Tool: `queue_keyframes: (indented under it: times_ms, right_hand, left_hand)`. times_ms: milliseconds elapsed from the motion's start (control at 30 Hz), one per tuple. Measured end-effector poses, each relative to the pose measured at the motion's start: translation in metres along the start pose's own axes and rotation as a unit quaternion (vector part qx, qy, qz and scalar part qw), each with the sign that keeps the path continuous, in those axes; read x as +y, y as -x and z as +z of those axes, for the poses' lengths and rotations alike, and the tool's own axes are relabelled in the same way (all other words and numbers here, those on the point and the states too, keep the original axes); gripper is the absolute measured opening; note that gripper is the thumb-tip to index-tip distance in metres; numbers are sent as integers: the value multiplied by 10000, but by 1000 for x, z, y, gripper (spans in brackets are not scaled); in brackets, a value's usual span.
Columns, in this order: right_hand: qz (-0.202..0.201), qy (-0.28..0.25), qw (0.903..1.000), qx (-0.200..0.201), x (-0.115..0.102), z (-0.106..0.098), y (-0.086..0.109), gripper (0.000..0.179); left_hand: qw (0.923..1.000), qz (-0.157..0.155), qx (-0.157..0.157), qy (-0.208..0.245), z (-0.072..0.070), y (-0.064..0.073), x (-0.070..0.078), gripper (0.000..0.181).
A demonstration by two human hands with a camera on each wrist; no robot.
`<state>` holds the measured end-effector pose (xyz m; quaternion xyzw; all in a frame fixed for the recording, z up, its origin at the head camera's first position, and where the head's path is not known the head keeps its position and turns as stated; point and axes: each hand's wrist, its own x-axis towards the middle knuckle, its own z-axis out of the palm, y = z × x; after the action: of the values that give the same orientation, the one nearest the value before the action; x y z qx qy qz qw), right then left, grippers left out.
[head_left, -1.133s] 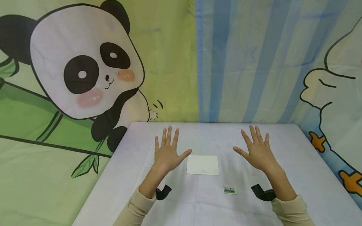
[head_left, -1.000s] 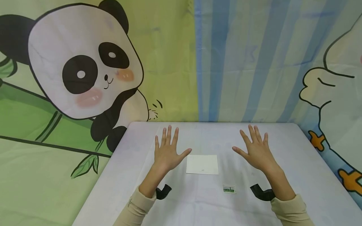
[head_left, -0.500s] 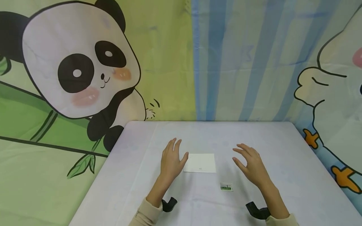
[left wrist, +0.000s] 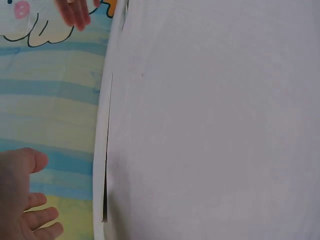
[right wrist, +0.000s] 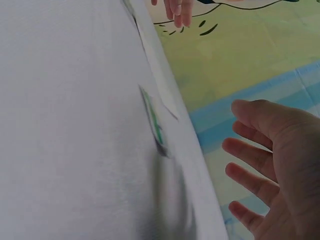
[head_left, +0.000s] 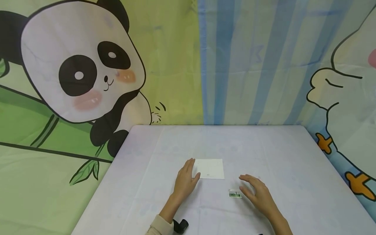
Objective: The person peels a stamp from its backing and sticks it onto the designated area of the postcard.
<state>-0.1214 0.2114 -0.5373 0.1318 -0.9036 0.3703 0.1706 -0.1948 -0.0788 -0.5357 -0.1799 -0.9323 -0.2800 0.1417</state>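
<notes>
In the head view a white envelope-like sheet [head_left: 210, 169] lies flat on the table, a tiny mark near its lower edge. Nearer the person lies a postage stamp [head_left: 235, 194] with a green landscape picture. My left hand [head_left: 184, 182] is at the sheet's left side, its fingertips overlapping the sheet's edge in this view. My right hand [head_left: 259, 195] hovers just right of the stamp, thumb and fingers apart and slightly bent, holding nothing. The right wrist view shows the stamp [right wrist: 154, 120] edge-on, with the sheet [right wrist: 155, 65] beyond it.
A pale cloth covers the table [head_left: 147, 195]. Behind it hangs a printed curtain [head_left: 176, 65] with a panda and blue stripes. A black strap [head_left: 180, 226] shows at the left wrist.
Both hands have come down and back toward the person from a raised, spread pose, fingers drawing closer together. The right hand now lies beside the stamp. Sheet and stamp stay in place.
</notes>
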Motion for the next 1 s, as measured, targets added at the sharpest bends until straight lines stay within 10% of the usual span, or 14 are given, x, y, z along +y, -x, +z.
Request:
queue_keyframes:
  times_ms: [1000]
  right_hand:
    - [-427, -116, 9986, -295, 28, 24, 24, 37]
  left_hand:
    - [9929, 288, -773, -858, 31, 17, -24, 62]
